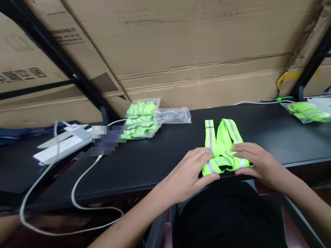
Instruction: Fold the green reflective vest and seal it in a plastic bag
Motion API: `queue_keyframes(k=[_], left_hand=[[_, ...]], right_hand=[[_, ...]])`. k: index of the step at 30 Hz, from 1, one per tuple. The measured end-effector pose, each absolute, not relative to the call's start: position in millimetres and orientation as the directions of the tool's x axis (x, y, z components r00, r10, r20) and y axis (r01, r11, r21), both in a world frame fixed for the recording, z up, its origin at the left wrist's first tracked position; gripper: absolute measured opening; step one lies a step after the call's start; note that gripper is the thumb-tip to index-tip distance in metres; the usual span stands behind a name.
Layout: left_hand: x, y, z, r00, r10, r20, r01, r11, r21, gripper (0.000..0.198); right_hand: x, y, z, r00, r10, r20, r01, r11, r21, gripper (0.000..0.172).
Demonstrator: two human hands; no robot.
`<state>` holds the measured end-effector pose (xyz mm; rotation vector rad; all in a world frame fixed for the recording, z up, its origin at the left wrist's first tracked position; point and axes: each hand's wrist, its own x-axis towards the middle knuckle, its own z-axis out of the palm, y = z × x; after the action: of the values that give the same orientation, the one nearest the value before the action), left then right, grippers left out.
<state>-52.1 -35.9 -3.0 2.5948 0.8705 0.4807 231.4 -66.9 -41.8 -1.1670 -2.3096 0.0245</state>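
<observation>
A neon yellow-green reflective strap harness (221, 144) with silver stripes lies partly folded at the front edge of the black table. My left hand (198, 165) grips its near left end, thumb in front and fingers on top. At the near right end, my right hand (256, 162) pinches the folded bands between thumb and fingers. Two loops of the strap stretch away from me on the tabletop, and a thin dark band crosses the left one. Part of the folded bundle is covered by my fingers.
Clear bags of folded reflective straps (142, 119) are stacked at the back, beside a crumpled clear plastic bag (173, 115). Another bagged strap (309, 112) lies far right. A white power strip (62, 146) and a looping white cable (73, 193) are left. Cardboard (196, 44) stands behind the table (155, 162).
</observation>
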Motion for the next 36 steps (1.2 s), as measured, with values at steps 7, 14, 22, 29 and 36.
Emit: queue_keyframes(k=[7,14,22,29,36], left_hand=[[-26.9,5.7,25.8,0.764,0.637,0.103,0.516,-0.698,0.496,0.043],[-14.6,28.3,-0.2,0.538,0.833,0.131,0.620,-0.496,0.608,0.037],[-11.2,22.6,-13.5,0.495,0.846,0.200,0.654,-0.514,0.555,0.026],[-10.5,31.0,-11.3,0.508,0.820,0.263,0.577,-0.550,0.604,0.015],[-8.6,31.7,-14.3,0.461,0.851,0.252,0.629,-0.513,0.583,0.019]], right_hand=[[234.3,-34.4,-19.5,-0.271,0.944,0.187,0.737,0.329,-0.590,0.045],[233.2,-6.6,-18.4,-0.154,0.988,-0.026,0.783,0.106,-0.613,0.054],[223.3,-11.9,-37.3,-0.118,0.920,0.374,0.898,0.259,-0.355,0.062],[226.7,-1.4,-47.3,-0.148,0.946,0.289,0.847,0.272,-0.456,0.078],[225.9,-3.7,-43.9,-0.209,0.950,0.233,0.876,0.288,-0.387,0.071]])
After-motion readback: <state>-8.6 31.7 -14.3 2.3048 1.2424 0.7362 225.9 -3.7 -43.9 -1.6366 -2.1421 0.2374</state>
